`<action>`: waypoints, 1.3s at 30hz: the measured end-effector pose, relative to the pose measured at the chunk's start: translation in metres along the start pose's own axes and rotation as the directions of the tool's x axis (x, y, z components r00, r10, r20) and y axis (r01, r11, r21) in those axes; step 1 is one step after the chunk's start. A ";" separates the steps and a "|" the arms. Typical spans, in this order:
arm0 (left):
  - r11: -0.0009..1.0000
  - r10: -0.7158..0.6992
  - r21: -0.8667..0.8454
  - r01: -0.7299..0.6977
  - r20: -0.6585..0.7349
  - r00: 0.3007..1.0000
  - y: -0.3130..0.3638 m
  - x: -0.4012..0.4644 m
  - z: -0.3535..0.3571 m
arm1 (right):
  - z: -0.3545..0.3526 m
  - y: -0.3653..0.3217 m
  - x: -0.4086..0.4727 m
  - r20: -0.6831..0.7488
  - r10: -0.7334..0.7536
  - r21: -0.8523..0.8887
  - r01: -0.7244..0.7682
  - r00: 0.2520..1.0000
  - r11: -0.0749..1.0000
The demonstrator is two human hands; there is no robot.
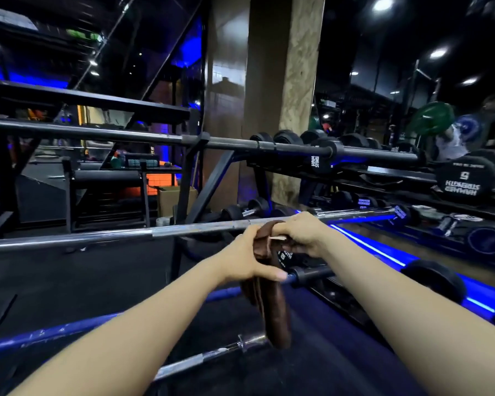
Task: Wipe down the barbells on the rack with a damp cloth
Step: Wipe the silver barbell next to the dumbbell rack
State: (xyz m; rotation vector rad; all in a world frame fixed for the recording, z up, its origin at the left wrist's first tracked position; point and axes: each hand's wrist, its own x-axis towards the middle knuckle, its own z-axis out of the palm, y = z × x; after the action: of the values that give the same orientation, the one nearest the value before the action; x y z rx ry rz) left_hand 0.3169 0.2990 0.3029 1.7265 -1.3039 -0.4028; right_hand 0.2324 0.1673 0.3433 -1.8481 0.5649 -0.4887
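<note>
Right at the middle of the view, both arms reach forward and the two hands meet at a silver bar (183, 231) that runs across from left to right. The left hand (247, 260) is curled round a brown cloth (272, 298), with the thumb pressing on its front and the fingers hidden behind it. The right hand (299, 234) sits on top of the cloth, its fingers bent down and pinching the top fold right beside the silver bar. The cloth is bunched up at the bar, and its long end hangs straight down below the hands. You cannot tell if the cloth wraps all the way round the bar.

Below the hands, a blue bar (55, 330) slants from the lower left up to a dark collar near the left thumb. Lower still lies another silver bar (212, 354), and the end of the cloth hangs in front of its tip. Higher up, a black bar (97, 132) crosses the whole view on the black rack (209, 178).

Just behind the hands, small dumbbells (247, 210) sit low on the floor side of the rack. To the right, big black dumbbells (466, 174) fill long shelves, and a bright blue light strip (369, 247) glows under them. A tall brown pillar (269, 67) stands behind the rack. Far off on the right, a blurry person stands by a green weight plate (433, 118). A cardboard box (169, 200) rests on the floor behind the rack.
</note>
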 end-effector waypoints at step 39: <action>0.490 -0.569 -0.805 0.334 -0.005 0.822 -0.045 0.092 0.064 | -0.087 0.090 0.053 0.121 0.329 0.266 -0.350 0.937 0.898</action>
State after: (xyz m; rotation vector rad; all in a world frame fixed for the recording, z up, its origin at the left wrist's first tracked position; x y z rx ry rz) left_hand 0.3339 0.1891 0.2549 1.2474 -0.2945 -0.8650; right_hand 0.2114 0.0439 0.2905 -1.4479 0.7125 -0.2496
